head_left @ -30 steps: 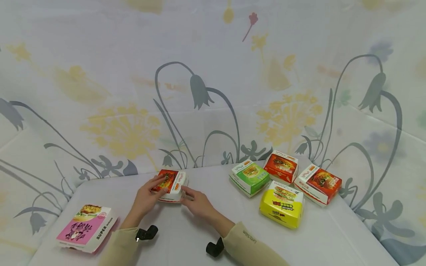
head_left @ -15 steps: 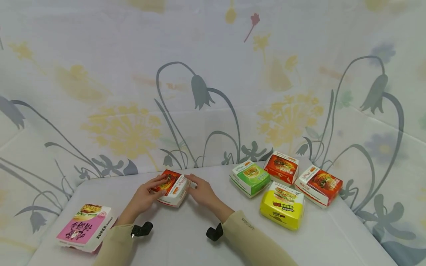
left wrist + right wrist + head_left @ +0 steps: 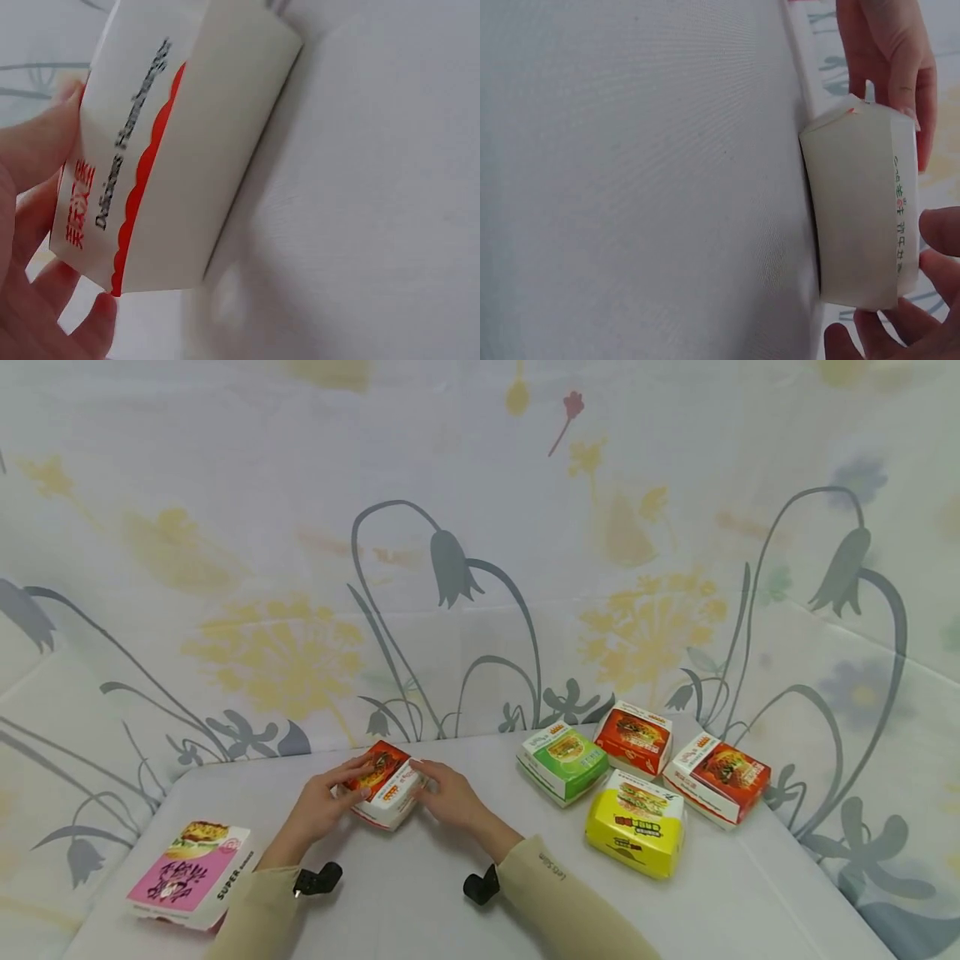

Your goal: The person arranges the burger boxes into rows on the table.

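A red and white burger box (image 3: 387,788) rests on the white table, turned at an angle between the two hands. The left hand (image 3: 319,803) grips its left side, thumb and fingertips on the top. At the right side the right hand (image 3: 447,793) holds the box with curled fingers and thumb. In the left wrist view the box's white side (image 3: 196,157) shows, with the left hand (image 3: 41,217) around its end. The right wrist view has the box (image 3: 859,217) between both hands, the right hand (image 3: 911,315) at its near end.
A pink and white burger box (image 3: 187,875) lies at the table's left. To the right are a green box (image 3: 564,762), a yellow box (image 3: 636,822) and two more red boxes (image 3: 634,737), (image 3: 718,777). A floral curtain (image 3: 480,635) hangs behind the table (image 3: 420,893).
The red and white box between the hands has turned and come slightly nearer the person. The right hand has shifted along its right side; the other boxes stay where they were.
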`<act>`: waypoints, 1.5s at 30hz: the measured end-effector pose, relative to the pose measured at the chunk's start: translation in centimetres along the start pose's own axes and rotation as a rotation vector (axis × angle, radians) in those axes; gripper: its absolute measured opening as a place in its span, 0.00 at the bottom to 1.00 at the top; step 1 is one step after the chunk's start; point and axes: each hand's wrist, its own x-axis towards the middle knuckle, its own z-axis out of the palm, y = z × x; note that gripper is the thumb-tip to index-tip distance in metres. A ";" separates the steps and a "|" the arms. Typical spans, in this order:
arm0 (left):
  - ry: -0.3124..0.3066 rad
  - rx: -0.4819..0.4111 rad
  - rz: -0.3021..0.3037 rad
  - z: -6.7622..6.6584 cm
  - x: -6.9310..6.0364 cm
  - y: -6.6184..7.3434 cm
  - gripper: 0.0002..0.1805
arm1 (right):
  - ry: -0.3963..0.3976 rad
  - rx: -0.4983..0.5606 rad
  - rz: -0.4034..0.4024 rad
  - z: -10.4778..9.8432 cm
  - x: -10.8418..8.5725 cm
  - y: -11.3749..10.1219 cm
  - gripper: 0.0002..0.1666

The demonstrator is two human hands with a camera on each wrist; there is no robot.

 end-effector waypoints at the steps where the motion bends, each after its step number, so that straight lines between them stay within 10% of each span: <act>1: 0.028 0.012 -0.001 0.1 0.0 -0.1 0.20 | 0.006 0.004 -0.004 0.0 -0.1 0.0 0.28; 15: 0.335 0.245 0.194 1.3 -0.6 0.4 0.10 | 0.057 0.027 0.006 0.3 -0.7 -0.1 0.26; 30: 0.132 0.213 -0.011 0.8 -0.8 1.3 0.25 | 0.109 0.053 -0.009 1.0 -1.0 -0.4 0.25; 45: 0.024 0.211 -0.065 0.3 -0.4 0.6 0.36 | 0.094 -0.034 -0.003 1.8 -0.7 -1.1 0.26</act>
